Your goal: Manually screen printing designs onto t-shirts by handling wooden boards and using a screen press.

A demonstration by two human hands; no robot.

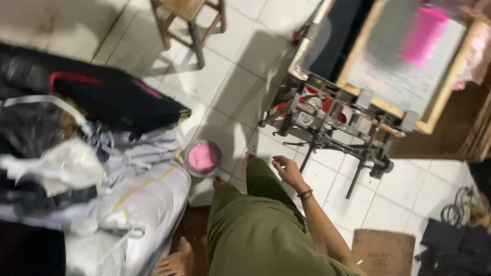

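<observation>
My right hand (287, 169) hangs in front of me above my green trousers (255, 230), fingers loosely apart and holding nothing. A dark bracelet (305, 194) sits on its wrist. The hand is nearest the metal frame of a screen-printing press (327, 128), a short way to its upper right. On the press lies a wooden-framed screen (409, 61) with a patch of pink ink (424, 30). A round tub of pink ink (203, 157) stands on the tiled floor to the left of my knee. My left hand is out of view.
A heap of bagged and loose garments (102, 168) fills the left side, with a black and red bag (102, 92) on top. A wooden stool (189, 20) stands at the back. A cardboard piece (383, 250) and dark cloth (455, 245) lie bottom right. My bare foot (174, 261) is at the bottom.
</observation>
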